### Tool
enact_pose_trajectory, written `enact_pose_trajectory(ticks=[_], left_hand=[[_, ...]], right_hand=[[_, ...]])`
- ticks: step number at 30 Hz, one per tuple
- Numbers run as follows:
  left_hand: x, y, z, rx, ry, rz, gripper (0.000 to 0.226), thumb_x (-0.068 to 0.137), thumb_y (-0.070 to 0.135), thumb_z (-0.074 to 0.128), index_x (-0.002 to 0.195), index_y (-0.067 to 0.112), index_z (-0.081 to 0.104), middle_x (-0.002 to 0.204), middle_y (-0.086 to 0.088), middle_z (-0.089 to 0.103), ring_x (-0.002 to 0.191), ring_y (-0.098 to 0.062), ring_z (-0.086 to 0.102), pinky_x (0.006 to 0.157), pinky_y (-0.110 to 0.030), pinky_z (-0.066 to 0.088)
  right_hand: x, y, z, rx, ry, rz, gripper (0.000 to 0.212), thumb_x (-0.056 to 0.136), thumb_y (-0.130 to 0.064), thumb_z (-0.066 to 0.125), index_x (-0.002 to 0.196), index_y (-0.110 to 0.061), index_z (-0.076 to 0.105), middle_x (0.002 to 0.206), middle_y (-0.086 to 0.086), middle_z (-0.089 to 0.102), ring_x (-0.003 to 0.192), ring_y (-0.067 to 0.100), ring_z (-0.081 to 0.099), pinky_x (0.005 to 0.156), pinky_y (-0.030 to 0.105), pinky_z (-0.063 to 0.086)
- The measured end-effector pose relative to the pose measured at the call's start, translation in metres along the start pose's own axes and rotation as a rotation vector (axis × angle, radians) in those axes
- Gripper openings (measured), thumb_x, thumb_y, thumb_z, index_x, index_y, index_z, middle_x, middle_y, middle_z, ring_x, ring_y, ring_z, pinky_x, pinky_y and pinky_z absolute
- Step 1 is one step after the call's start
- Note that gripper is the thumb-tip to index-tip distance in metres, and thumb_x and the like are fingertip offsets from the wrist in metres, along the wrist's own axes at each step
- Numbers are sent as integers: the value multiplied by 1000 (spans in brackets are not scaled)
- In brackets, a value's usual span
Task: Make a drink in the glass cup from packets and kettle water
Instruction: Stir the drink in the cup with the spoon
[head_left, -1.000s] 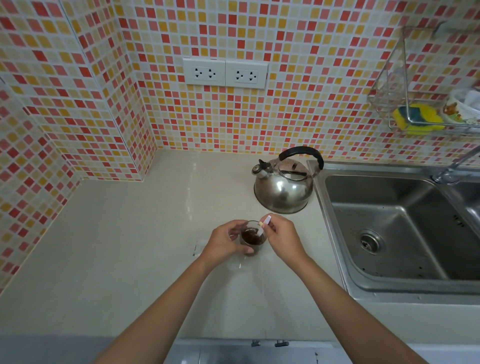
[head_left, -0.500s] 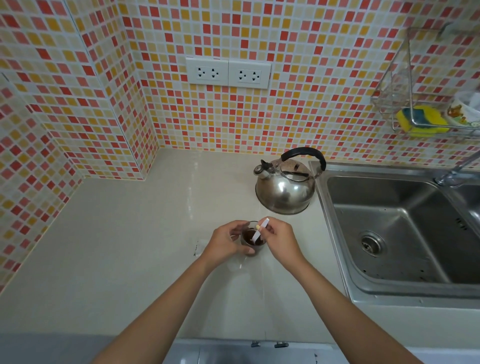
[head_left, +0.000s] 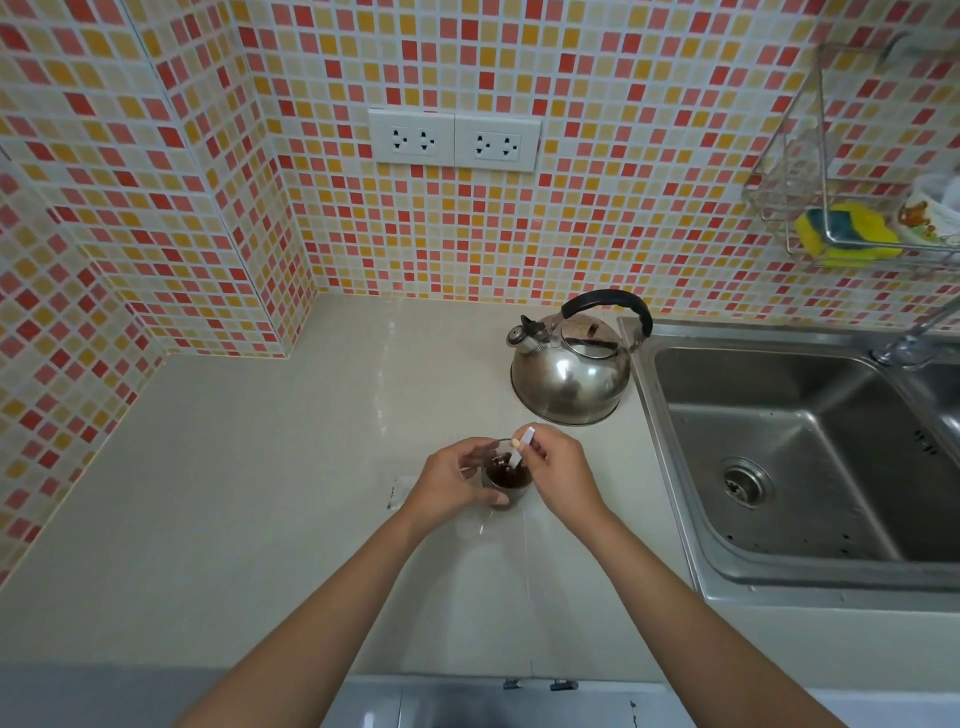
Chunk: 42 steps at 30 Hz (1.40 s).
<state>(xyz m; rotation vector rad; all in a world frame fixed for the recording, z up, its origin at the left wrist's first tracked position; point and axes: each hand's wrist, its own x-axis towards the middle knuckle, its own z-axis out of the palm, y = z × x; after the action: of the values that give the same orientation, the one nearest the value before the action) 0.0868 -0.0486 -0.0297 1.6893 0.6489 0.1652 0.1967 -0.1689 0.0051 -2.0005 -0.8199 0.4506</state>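
A small glass cup (head_left: 506, 478) with dark brown liquid stands on the beige counter (head_left: 260, 493). My left hand (head_left: 447, 480) grips the cup from its left side, thumb in front. My right hand (head_left: 558, 470) pinches a thin white stick (head_left: 521, 449) whose lower end dips into the dark liquid. A steel kettle (head_left: 571, 371) with a black handle stands behind the cup, near the sink. A flat clear packet (head_left: 397, 491) lies on the counter just left of my left hand, partly hidden.
A steel sink (head_left: 810, 452) fills the right side, its tap (head_left: 914, 338) at the far right. A wire rack (head_left: 841, 182) with a yellow sponge (head_left: 847, 234) hangs above it. Two wall sockets (head_left: 454, 139) sit on the tiled wall.
The white stick has shifted a little inside the cup while my right hand holds it. My left hand keeps its grip on the cup. The view has tilted slightly.
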Motion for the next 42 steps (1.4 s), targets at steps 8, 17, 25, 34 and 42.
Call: enact_pose_trajectory(ticks=[8, 17, 25, 34, 42], left_hand=[[0, 0, 0, 2, 5, 3, 74, 51, 6, 90, 120, 18, 65, 115, 3, 70, 110, -12, 64, 103, -25, 45], [-1, 1, 0, 3, 8, -5, 76, 53, 3, 89, 123, 12, 62, 115, -2, 70, 110, -15, 64, 103, -25, 44], [1, 0, 0, 7, -1, -19, 73, 53, 5, 90, 119, 21, 64, 109, 3, 70, 104, -10, 64, 99, -21, 45], [3, -3, -1, 30, 4, -5, 72, 51, 8, 91, 117, 24, 65, 107, 0, 71, 106, -15, 64, 94, -20, 46], [3, -3, -1, 38, 4, -10, 72, 50, 10, 91, 114, 29, 65, 105, 5, 71, 102, -8, 64, 93, -18, 45]], right_hand=[[-6, 1, 4, 62, -6, 52, 12, 88, -3, 53, 82, -5, 64, 77, 11, 64, 72, 20, 57, 71, 33, 47], [-6, 7, 0, 86, 52, 122, 10, 89, -6, 56, 84, -6, 65, 73, 2, 61, 72, 18, 57, 67, 25, 45], [-4, 11, -5, 15, 75, 75, 12, 88, -5, 53, 83, -6, 63, 76, 3, 62, 76, 20, 60, 73, 32, 47], [-2, 5, -3, 9, 65, 15, 13, 89, -4, 51, 86, -5, 64, 81, 3, 63, 80, 22, 59, 74, 32, 46], [-4, 11, -8, 280, 183, 259, 16, 90, -5, 53, 82, -6, 66, 65, 2, 58, 58, 12, 52, 57, 19, 42]])
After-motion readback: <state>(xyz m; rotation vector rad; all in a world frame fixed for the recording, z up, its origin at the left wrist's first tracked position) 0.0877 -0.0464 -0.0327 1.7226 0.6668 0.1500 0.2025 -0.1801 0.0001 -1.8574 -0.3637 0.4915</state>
